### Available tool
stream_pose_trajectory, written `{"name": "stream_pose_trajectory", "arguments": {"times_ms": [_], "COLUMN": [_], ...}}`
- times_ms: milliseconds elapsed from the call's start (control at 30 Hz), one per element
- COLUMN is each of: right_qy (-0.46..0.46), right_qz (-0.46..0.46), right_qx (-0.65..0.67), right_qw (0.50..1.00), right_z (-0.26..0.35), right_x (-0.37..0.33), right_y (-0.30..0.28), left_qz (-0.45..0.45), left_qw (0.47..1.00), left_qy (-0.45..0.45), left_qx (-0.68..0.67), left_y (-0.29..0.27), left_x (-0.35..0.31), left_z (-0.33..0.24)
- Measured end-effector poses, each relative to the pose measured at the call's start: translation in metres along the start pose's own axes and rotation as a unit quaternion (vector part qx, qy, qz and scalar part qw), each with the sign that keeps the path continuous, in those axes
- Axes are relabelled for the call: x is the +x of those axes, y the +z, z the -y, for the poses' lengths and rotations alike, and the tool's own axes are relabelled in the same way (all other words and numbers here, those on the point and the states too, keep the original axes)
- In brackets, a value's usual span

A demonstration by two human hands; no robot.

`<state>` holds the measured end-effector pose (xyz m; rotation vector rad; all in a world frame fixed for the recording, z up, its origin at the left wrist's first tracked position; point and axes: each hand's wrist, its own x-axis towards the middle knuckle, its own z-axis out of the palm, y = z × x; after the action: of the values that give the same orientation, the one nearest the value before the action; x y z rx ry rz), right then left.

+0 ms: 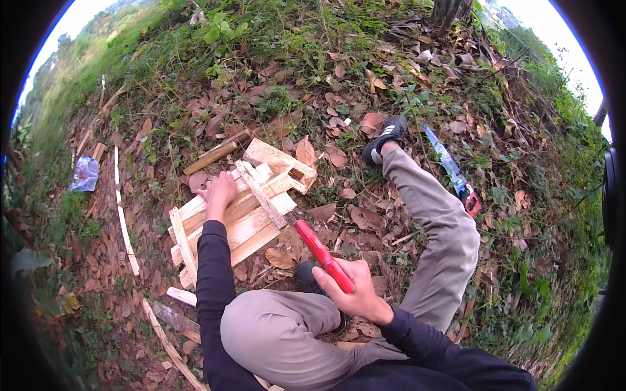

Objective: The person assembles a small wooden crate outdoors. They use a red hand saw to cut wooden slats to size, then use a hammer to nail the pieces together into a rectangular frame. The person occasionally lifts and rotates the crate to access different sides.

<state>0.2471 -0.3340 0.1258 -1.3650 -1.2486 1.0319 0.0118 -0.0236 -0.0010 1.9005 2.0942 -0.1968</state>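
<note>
Both of your hands are on the work: the fingers of your right hand (357,290) wrap round a red-handled hand tool (319,251), while those of your left hand (220,192) bend over the slatted wooden panel (254,244) left of the frame's centre. Whether the left fingertips pinch a slat, you cannot tell from here. That hand probably steadies the panel, since it lies loose on uneven ground. You hold the tool near the handle's rear end, likely for reach; its far end is by the lower end of a wooden batten (261,195), too unclear to name.

Your bent knees flank the space below the panel, perhaps to leave your arms room. At right, a handsaw (447,156) lies apart, seemingly within reach. Long wood strips (122,208) lie at left, below a clear plastic bag (85,174).

The surface is sloping earth under brown dry leaves (366,218) and green weeds, outdoors, with a tree trunk (450,13) at the top and pale sky at both upper corners.
</note>
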Motion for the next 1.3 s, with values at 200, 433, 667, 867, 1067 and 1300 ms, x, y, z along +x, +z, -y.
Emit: {"name": "stream_pose_trajectory", "arguments": {"times_ms": [200,433,667,867,1067,1300], "right_qy": [0.017,0.063,0.054,0.052,0.015,0.014], "right_qz": [-0.021,-0.042,-0.029,-0.024,-0.035,0.01], "right_qx": [-0.012,0.002,-0.013,-0.041,-0.045,-0.028], "right_qw": [1.0,0.997,0.998,0.997,0.998,0.999], "right_z": [-0.01,-0.008,0.008,-0.003,0.001,0.014], "right_x": [-0.01,-0.004,0.001,0.013,0.0,-0.022], "right_y": [0.006,0.008,0.014,0.015,0.007,0.001], "left_qz": [-0.067,-0.096,-0.08,-0.06,-0.058,-0.037], "left_qw": [0.997,0.992,0.994,0.996,0.997,0.998], "left_qy": [0.02,0.071,0.062,0.062,0.049,0.056], "left_qx": [0.012,-0.033,-0.026,-0.032,-0.015,-0.012], "left_y": [0.005,0.01,0.011,0.013,0.011,0.009], "left_x": [-0.012,-0.009,-0.005,-0.006,-0.006,0.004], "left_z": [-0.006,0.004,0.006,0.0,0.002,0.008]}}
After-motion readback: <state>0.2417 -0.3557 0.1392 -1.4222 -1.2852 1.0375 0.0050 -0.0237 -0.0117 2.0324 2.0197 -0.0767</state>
